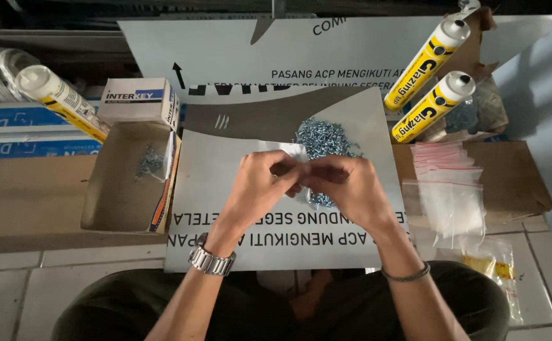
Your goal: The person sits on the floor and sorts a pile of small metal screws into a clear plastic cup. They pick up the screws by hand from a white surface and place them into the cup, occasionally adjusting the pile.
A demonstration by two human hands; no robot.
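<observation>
screws [324,137]: shiny silver, a glinting heap
small bag [288,151]: clear, whitish sheen, at the fingertips
panel [225,208]: pale grey-white with black lettering
wristwatch [211,260]: silver metal band
bracelet [406,275]: thin, dark grey
trousers [112,309]: dark olive green
2 sealant tubes [429,108]: yellow with black lettering, white caps
third tube [61,98]: white cap, yellow and white body
open carton [121,196]: plain brown inside, orange stripe on the flap
small box [138,100]: white with a blue and black label
stack of bags [448,183]: clear with red zip lines
floor tiles [11,290]: off-white, grey joints
</observation>
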